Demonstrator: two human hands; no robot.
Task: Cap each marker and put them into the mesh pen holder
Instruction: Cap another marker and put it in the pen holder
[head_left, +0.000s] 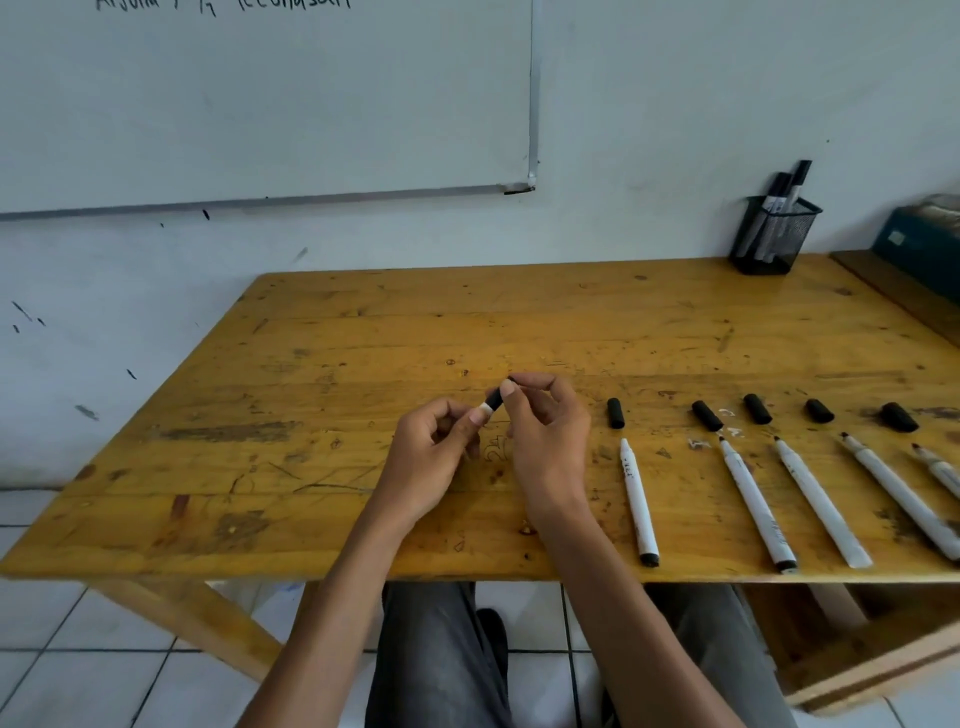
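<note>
My left hand (435, 457) grips a white marker whose body is mostly hidden in the fist. My right hand (545, 431) pinches a black cap (494, 399) sitting on that marker's tip. Several uncapped white markers lie in a row to the right, the nearest one (639, 501) beside my right wrist. Black caps lie above them, one cap (615, 413) nearest my right hand. The black mesh pen holder (774, 234) stands at the table's far right corner with capped markers (789, 187) in it.
The worn yellow wooden table (311, 405) stands against a white wall with a whiteboard (260, 104) above. A dark green box (919, 244) sits on a ledge at the far right. My legs and a tiled floor show below the table edge.
</note>
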